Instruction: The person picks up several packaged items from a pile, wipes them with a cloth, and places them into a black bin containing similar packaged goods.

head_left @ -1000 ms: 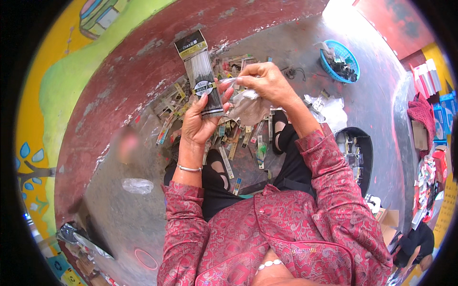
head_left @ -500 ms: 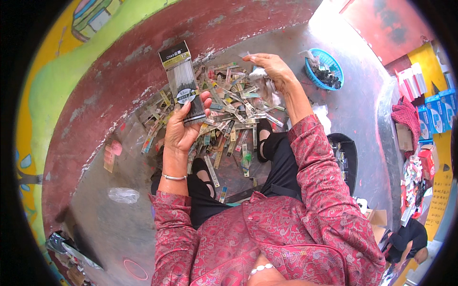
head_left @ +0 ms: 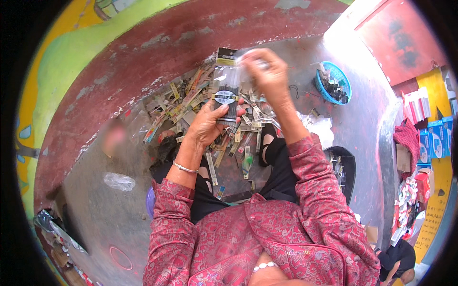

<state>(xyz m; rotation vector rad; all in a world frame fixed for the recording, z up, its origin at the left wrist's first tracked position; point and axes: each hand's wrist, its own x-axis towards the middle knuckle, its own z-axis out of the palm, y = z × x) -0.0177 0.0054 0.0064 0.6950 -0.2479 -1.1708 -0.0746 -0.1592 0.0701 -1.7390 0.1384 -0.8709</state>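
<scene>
My left hand [head_left: 205,125] holds upright a flat clear packet of slim pen refills [head_left: 227,81], with a black header at its top and dark tips toward the bottom. My thumb lies across the packet's lower front and the fingers curl behind it. Close to the packet's upper right edge is my right hand [head_left: 271,78], smeared by motion, its fingers bent around a whitish crumpled wad [head_left: 257,63]. Whether the wad touches the packet I cannot tell. Below both hands, a heap of slim clear packets [head_left: 191,97] is spread over the floor.
A blue plastic basket [head_left: 347,78] with dark items stands at the far right. Nearer lie white plastic [head_left: 322,131] and a black tub [head_left: 352,176]. A clear plastic bag [head_left: 119,181] lies left. A red wall [head_left: 109,71] curves behind; another person [head_left: 400,257] is at lower right.
My left hand has moved right with the packet, which now stands straighter. The right hand has come in from the right to the packet's top, carrying the whitish wad.
</scene>
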